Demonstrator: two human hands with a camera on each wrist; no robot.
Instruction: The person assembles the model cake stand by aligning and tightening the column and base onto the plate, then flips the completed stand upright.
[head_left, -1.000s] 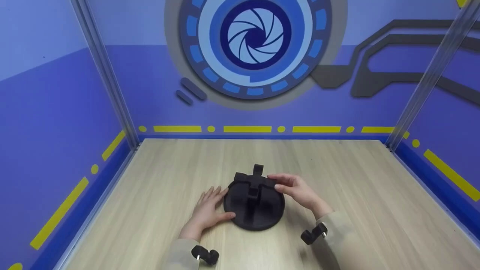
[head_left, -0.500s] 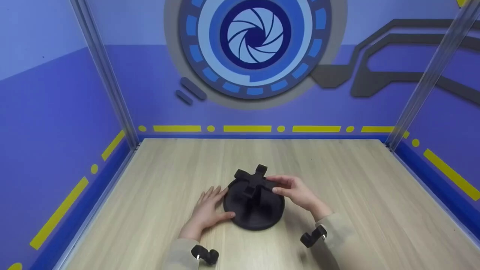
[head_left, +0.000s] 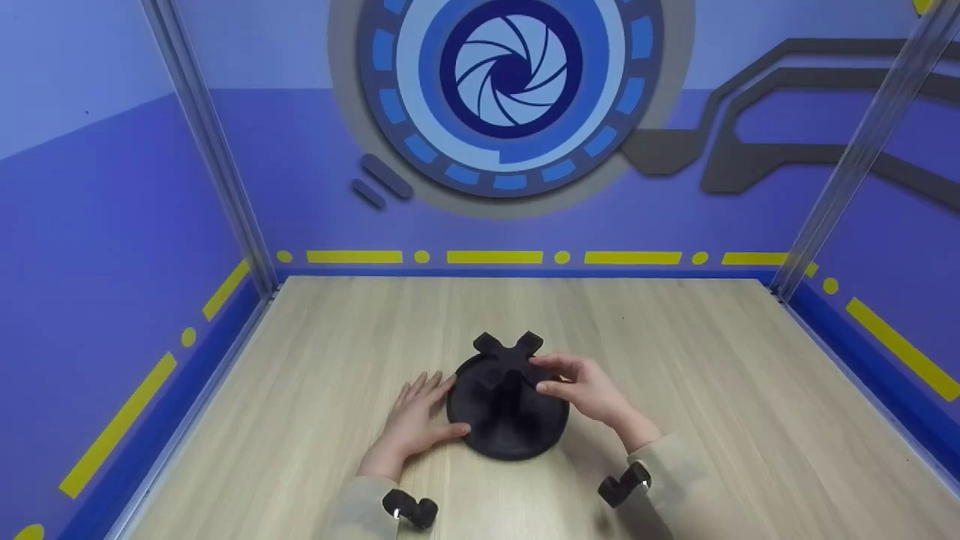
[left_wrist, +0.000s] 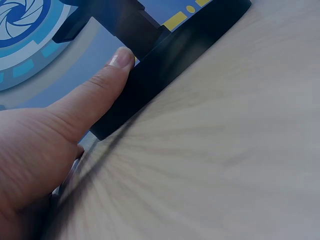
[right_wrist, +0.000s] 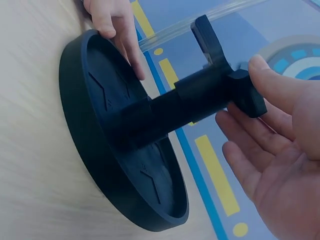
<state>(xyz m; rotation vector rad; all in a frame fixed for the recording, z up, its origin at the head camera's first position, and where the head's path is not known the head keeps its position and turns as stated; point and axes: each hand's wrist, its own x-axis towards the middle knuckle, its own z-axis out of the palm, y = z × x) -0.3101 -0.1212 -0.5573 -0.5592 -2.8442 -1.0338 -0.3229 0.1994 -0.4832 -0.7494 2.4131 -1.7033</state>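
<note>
A black round base (head_left: 510, 444) with a raised rim lies flat on the table. From its middle rises a black post (right_wrist: 172, 107), topped by a cross-shaped knob (head_left: 510, 358). My left hand (head_left: 414, 425) rests against the base's left side, fingers spread and fairly straight, the thumb (left_wrist: 102, 90) touching the rim. At the knob's right, my right hand (head_left: 589, 386) pinches one of the arms between thumb and fingers. The right wrist view shows the thumb on the near face of the knob (right_wrist: 245, 95) and the fingertips behind it.
The light wooden table (head_left: 360, 330) is bounded by blue panels with yellow dashes (head_left: 495, 257). Metal posts (head_left: 225, 172) stand at the back corners. Each sleeve carries a small black wrist device (head_left: 624, 484).
Seen from above, the cross-shaped knob has turned clockwise, and my right hand has shifted slightly left and towards me with it. My left hand and the base have stayed in place.
</note>
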